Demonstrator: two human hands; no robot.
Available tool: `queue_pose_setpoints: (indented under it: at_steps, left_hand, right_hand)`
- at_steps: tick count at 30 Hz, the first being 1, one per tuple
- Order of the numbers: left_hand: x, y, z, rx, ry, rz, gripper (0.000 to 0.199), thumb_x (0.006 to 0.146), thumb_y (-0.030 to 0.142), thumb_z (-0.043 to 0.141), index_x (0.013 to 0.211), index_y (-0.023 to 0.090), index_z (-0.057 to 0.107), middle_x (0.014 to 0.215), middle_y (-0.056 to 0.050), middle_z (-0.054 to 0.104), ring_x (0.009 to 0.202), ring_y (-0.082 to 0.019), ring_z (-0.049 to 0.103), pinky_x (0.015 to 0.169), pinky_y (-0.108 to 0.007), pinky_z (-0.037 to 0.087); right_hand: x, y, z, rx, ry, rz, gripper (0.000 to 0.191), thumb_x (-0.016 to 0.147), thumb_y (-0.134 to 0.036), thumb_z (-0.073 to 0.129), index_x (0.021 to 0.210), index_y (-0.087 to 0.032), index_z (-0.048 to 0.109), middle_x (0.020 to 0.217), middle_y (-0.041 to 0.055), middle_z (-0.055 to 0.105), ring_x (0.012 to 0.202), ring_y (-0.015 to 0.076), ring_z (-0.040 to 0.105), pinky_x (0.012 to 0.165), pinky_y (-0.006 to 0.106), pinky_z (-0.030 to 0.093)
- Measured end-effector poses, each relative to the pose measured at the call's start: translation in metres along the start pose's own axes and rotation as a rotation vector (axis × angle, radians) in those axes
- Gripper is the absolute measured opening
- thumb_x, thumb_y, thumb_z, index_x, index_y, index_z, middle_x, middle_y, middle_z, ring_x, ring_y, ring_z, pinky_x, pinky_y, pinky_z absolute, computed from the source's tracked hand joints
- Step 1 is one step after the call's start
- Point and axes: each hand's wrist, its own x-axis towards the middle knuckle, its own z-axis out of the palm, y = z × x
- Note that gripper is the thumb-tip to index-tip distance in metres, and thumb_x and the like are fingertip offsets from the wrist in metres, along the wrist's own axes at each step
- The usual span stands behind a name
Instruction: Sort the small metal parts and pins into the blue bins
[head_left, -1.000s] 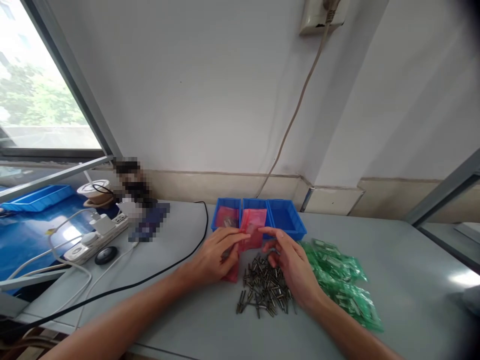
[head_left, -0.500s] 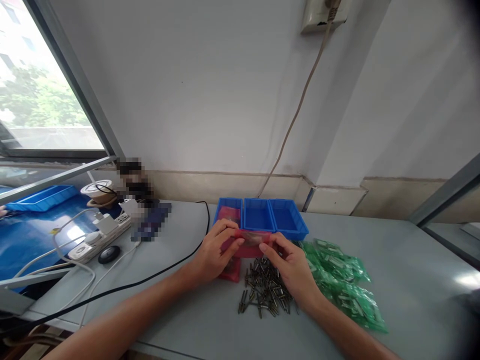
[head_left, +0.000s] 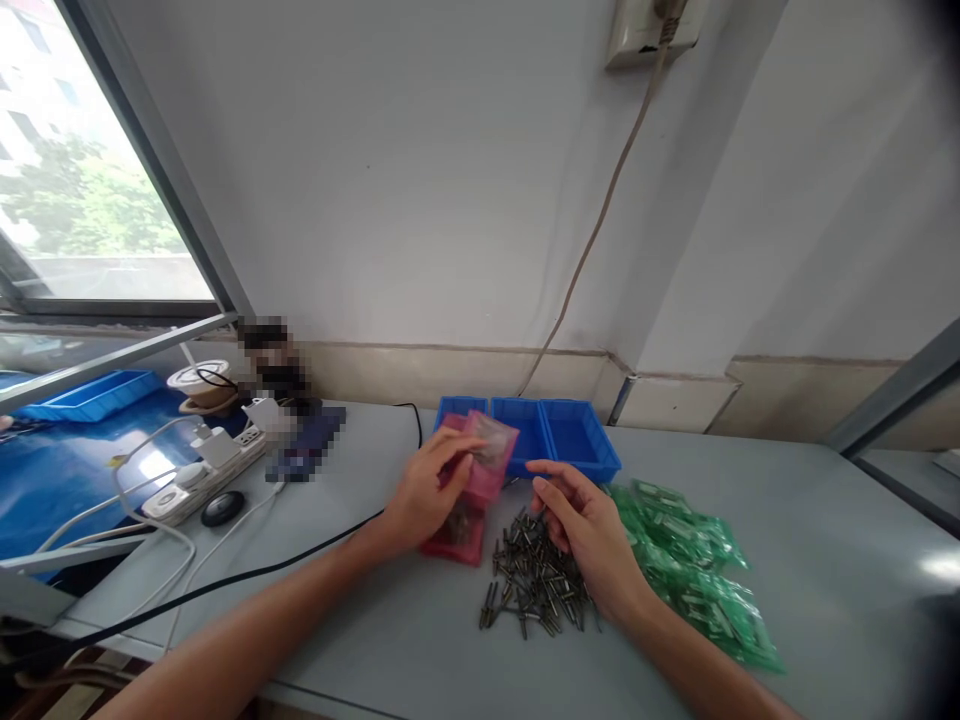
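My left hand (head_left: 429, 492) pinches a small pink plastic bag (head_left: 491, 455), holding it tilted in front of the blue bins; metal parts show faintly inside. Below that hand another pink bag (head_left: 459, 535) lies on the table. My right hand (head_left: 581, 520) is off the bag, its fingers curled loosely and apart, with nothing visible in them. Under and beside it spreads a heap of metal pop rivets (head_left: 534, 580). Just right of my right wrist lie several green plastic bags (head_left: 701, 560) with parts inside.
Three joined blue bins (head_left: 581, 440) stand against the wall. A black cable (head_left: 300, 555) crosses the table at left, near a power strip (head_left: 202, 480), a black mouse-like object (head_left: 222, 508) and white cords. A metal frame (head_left: 911, 400) rises at right.
My right hand has let go of the pink bag and drawn slightly away. My left hand now holds the bag alone, turned more upright.
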Motion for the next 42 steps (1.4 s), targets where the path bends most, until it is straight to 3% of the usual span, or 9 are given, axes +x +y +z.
queue_pose_setpoints:
  at_steps: [4, 9, 15, 20, 23, 27, 33, 37, 42]
  left_hand:
    - [0.011, -0.038, -0.009, 0.199, 0.102, -0.123, 0.027, 0.109, 0.025, 0.051, 0.127, 0.022, 0.071, 0.118, -0.008, 0.073, 0.113, -0.025, 0.062, 0.105, -0.044, 0.051]
    - [0.015, -0.061, -0.008, 0.344, -0.009, -0.121, 0.03, 0.11, 0.024, 0.047, 0.125, 0.022, 0.073, 0.114, -0.007, 0.075, 0.112, -0.027, 0.058, 0.108, -0.05, 0.045]
    - [0.011, -0.057, -0.001, 0.447, -0.056, -0.134, 0.034, 0.113, 0.031, 0.043, 0.133, 0.025, 0.07, 0.126, -0.007, 0.071, 0.124, -0.03, 0.051, 0.111, -0.054, 0.04]
    - [0.008, -0.052, -0.002, 0.615, -0.017, -0.045, 0.036, 0.114, 0.037, 0.041, 0.134, 0.023, 0.068, 0.147, -0.012, 0.058, 0.133, -0.032, 0.045, 0.11, -0.053, 0.041]
    - [0.008, -0.05, -0.004, 0.683, -0.01, 0.003, 0.036, 0.114, 0.04, 0.043, 0.132, 0.02, 0.068, 0.142, -0.013, 0.063, 0.134, -0.033, 0.048, 0.109, -0.052, 0.041]
    - [0.009, -0.048, -0.006, 0.741, -0.056, 0.052, 0.032, 0.114, 0.04, 0.045, 0.118, 0.02, 0.071, 0.12, -0.011, 0.074, 0.13, -0.035, 0.054, 0.106, -0.051, 0.041]
    - [0.006, -0.048, -0.004, 0.637, -0.175, 0.014, 0.04, 0.117, 0.042, 0.036, 0.13, 0.018, 0.064, 0.125, -0.012, 0.072, 0.109, -0.026, 0.068, 0.1, -0.044, 0.051]
    - [0.004, -0.051, -0.004, 0.555, -0.189, -0.024, 0.041, 0.117, 0.043, 0.036, 0.137, 0.018, 0.06, 0.139, -0.013, 0.066, 0.125, -0.028, 0.065, 0.108, -0.046, 0.051]
    - [0.002, -0.046, -0.007, 0.469, -0.184, -0.042, 0.041, 0.117, 0.041, 0.035, 0.147, 0.021, 0.054, 0.158, -0.013, 0.053, 0.142, -0.027, 0.056, 0.119, -0.049, 0.046]
  right_hand:
    - [-0.001, 0.0, 0.001, 0.023, -0.006, 0.016, 0.05, 0.085, -0.061, 0.081, 0.116, -0.023, 0.073, 0.075, -0.0012, 0.063, 0.052, 0.0108, 0.039, 0.042, 0.022, 0.029]
    - [-0.003, 0.0, 0.003, 0.015, -0.046, 0.031, 0.044, 0.088, -0.06, 0.078, 0.114, -0.025, 0.072, 0.077, -0.0007, 0.065, 0.053, 0.0118, 0.041, 0.043, 0.023, 0.03]
    - [-0.003, 0.003, 0.002, -0.005, -0.063, 0.034, 0.043, 0.089, -0.061, 0.076, 0.112, -0.025, 0.071, 0.077, -0.0012, 0.065, 0.053, 0.0117, 0.042, 0.044, 0.023, 0.03]
    - [-0.002, 0.003, 0.002, -0.04, -0.089, 0.017, 0.043, 0.092, -0.061, 0.072, 0.114, -0.025, 0.07, 0.08, 0.0002, 0.065, 0.055, 0.0125, 0.042, 0.045, 0.024, 0.031]
    - [-0.001, 0.003, 0.002, -0.105, -0.094, -0.02, 0.043, 0.093, -0.063, 0.07, 0.112, -0.025, 0.072, 0.08, 0.0008, 0.064, 0.054, 0.013, 0.043, 0.045, 0.026, 0.032]
    - [-0.004, 0.006, 0.002, -0.318, -0.121, -0.163, 0.034, 0.1, -0.057, 0.062, 0.105, -0.026, 0.075, 0.079, 0.002, 0.066, 0.061, 0.0176, 0.053, 0.053, 0.03, 0.042]
    - [-0.012, 0.004, 0.004, -0.646, -0.317, -0.489, 0.026, 0.11, -0.033, 0.051, 0.112, -0.029, 0.076, 0.104, 0.0064, 0.074, 0.095, 0.0262, 0.067, 0.087, 0.041, 0.053]
    - [-0.013, 0.005, 0.006, -0.833, -0.416, -0.613, 0.028, 0.111, -0.023, 0.048, 0.116, -0.028, 0.075, 0.113, 0.0088, 0.073, 0.105, 0.0285, 0.064, 0.095, 0.046, 0.052]
    - [-0.012, 0.01, 0.003, -1.013, -0.399, -0.65, 0.025, 0.108, -0.02, 0.055, 0.121, -0.028, 0.075, 0.13, 0.0104, 0.071, 0.118, 0.0328, 0.062, 0.099, 0.052, 0.052]
